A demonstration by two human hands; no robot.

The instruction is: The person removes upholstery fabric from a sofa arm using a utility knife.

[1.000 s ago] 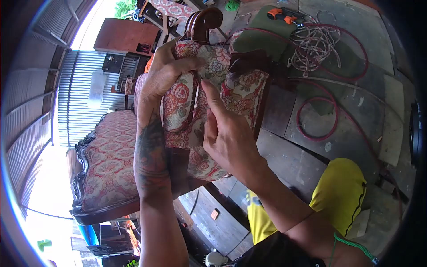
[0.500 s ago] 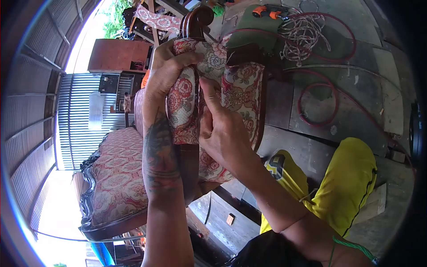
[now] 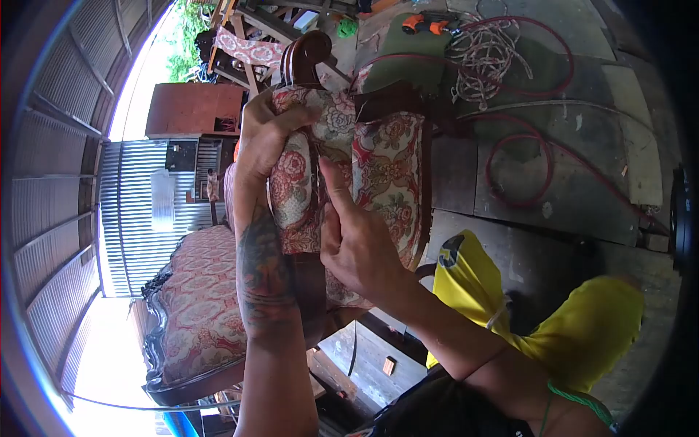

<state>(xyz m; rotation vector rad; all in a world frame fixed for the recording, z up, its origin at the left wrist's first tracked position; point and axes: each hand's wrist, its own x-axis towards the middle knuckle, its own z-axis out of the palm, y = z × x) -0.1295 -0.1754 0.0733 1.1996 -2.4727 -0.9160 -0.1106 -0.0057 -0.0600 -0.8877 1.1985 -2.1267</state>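
Observation:
A padded chair armrest in red and cream floral fabric stands before me, with a dark carved wooden scroll at its far end. My left hand grips the armrest's far part, thumb across the top and the other fingers hidden along its side. Along the pad's right edge, my right hand has one finger stretched out against the fabric border. Its other fingers are curled, and whatever may be inside them is hidden. The floral seat lies just right of that hand.
A matching upholstered sofa with a carved frame stands at left. On the floor at upper right lie an orange and black power tool, a tangled pale rope and a red hose. A small wood block is below.
The whole view has shifted, with the chair sitting slightly lower. My right finger has slid a little nearer along the armrest edge. My left hand keeps its grip; the yellow-clad knees have spread.

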